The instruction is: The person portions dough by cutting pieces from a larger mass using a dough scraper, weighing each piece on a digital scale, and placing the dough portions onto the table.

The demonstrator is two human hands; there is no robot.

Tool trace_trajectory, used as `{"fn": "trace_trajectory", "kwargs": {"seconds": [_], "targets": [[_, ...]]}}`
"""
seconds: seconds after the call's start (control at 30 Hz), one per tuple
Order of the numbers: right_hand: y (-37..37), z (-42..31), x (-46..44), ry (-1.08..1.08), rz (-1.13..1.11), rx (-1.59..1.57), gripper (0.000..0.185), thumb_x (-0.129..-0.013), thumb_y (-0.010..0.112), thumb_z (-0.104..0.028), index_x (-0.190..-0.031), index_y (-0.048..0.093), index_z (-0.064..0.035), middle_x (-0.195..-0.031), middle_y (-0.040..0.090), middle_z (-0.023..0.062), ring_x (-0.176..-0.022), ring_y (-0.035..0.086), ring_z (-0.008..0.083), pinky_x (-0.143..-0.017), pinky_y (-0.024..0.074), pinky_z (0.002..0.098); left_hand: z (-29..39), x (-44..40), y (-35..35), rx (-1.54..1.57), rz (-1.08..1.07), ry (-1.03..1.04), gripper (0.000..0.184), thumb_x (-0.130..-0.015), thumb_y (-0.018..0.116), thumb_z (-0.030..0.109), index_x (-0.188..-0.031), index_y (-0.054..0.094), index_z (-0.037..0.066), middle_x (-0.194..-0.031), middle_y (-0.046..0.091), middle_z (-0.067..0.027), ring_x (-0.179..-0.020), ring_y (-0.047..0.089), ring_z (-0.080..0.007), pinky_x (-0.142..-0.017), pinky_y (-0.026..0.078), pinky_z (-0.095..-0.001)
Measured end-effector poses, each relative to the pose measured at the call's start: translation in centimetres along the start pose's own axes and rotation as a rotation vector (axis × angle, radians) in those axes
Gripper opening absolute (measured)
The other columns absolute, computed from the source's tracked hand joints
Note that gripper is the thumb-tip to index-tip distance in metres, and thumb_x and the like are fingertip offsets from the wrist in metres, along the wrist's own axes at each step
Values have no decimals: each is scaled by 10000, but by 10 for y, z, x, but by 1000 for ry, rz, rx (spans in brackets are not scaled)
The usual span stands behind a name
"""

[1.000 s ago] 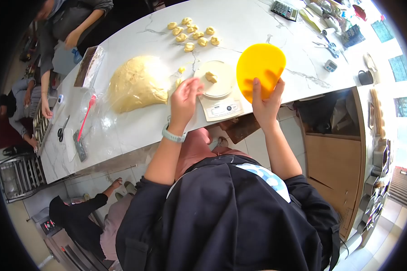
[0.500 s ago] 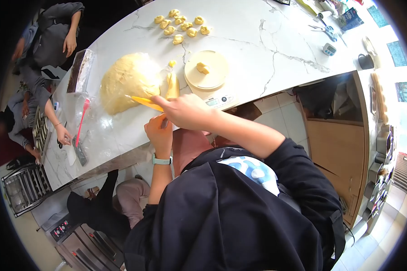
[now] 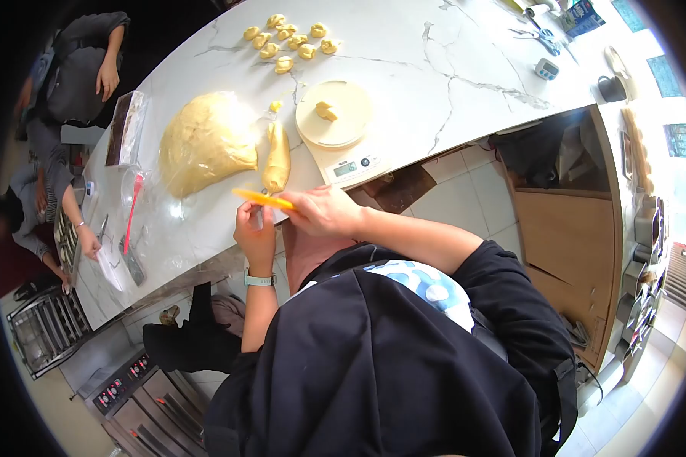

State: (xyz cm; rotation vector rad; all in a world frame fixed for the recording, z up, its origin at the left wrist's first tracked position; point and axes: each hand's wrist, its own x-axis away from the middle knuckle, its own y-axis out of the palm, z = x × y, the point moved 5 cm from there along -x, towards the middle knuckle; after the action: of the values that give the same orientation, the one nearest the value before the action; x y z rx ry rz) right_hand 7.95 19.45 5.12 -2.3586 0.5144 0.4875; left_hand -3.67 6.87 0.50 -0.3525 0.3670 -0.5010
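My right hand (image 3: 324,211) grips a yellow scraper (image 3: 263,199), seen nearly edge-on at the table's front edge. Close beside it, my left hand (image 3: 256,228) has its fingers bent up near the scraper; what they hold, if anything, is too small to tell. A long roll of dough (image 3: 277,158) lies just beyond the hands. To its left rests a large mound of dough (image 3: 206,141), partly under clear plastic. One dough piece (image 3: 326,111) sits on the round plate of a white scale (image 3: 348,165). Several small dough pieces (image 3: 283,65) lie farther back.
A co-worker's hand (image 3: 90,242) touches a white sheet (image 3: 113,265) at the left, near a red spatula (image 3: 133,209). A long box (image 3: 124,129) stands behind. Scissors (image 3: 545,39), a timer (image 3: 546,69) and a dark cup (image 3: 610,89) are at the right.
My right hand has brought the scraper left and down from beside the scale to my left hand. My left hand has moved back to the table edge. The dough roll now shows fully.
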Motion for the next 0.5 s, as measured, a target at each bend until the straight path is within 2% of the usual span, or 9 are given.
{"fn": "trace_trajectory", "kwargs": {"seconds": [0.07, 0.17, 0.2, 0.3, 0.33, 0.43, 0.5], "targets": [[-7, -15, 4, -155, 125, -36, 240, -798, 632, -135, -1007, 568, -36, -695, 611, 84, -567, 604, 266, -515, 488, 351, 5, -1, 1, 59, 27, -11, 131, -820, 651, 38, -934, 602, -2, -926, 649, -111, -869, 628, -200, -823, 489, -308], [-4, -25, 7, -287, 318, -43, 274, -780, 650, -135, -1023, 568, -37, -689, 606, 70, -557, 598, 260, -510, 485, 344, 16, -1, 9, -75, -46, 85, 121, -825, 639, 32, -936, 606, -4, -919, 650, -122, -858, 633, -213, -821, 493, -311], [-3, -25, 2, -142, 116, 28, 302, -800, 631, -166, -1065, 544, -51, -688, 607, 71, -564, 606, 268, -504, 489, 354, 22, 0, 11, -142, -73, 87, 171, -803, 654, 48, -965, 619, 7, -937, 642, -128, -871, 612, -240, -799, 489, -334], [0, -21, -12, 48, -42, 56, 319, -843, 570, -195, -1118, 499, -48, -683, 606, 93, -579, 613, 282, -479, 478, 363, 17, -1, 10, -311, -119, 322, 197, -768, 676, 75, -953, 636, 21, -945, 621, -115, -882, 569, -272, -766, 474, -365], [-1, -19, -17, 79, -109, 114, 357, -858, 522, -191, -1175, 442, -47, -650, 598, 106, -556, 612, 292, -444, 456, 373, 8, 1, 5, -381, -86, 192, 195, -745, 685, 98, -923, 649, 27, -941, 599, -100, -891, 529, -289, -743, 457, -385], [1, -11, -40, 208, -354, 254, 397, -827, 535, -159, -1186, 411, -41, -606, 587, 104, -512, 603, 293, -424, 444, 384, 10, 1, 2, -354, -57, 191, 156, -741, 683, 63, -885, 645, 18, -927, 590, -92, -888, 533, -278, -749, 466, -363], [9, -4, -55, 184, -434, 288, 419, -793, 562, -140, -1170, 402, -50, -574, 581, 84, -485, 595, 297, -416, 440, 394, 3, 1, -1, -292, -71, 165, 153, -733, 684, 37, -880, 645, 16, -931, 591, -88, -899, 533, -263, -736, 472, -349]]}}
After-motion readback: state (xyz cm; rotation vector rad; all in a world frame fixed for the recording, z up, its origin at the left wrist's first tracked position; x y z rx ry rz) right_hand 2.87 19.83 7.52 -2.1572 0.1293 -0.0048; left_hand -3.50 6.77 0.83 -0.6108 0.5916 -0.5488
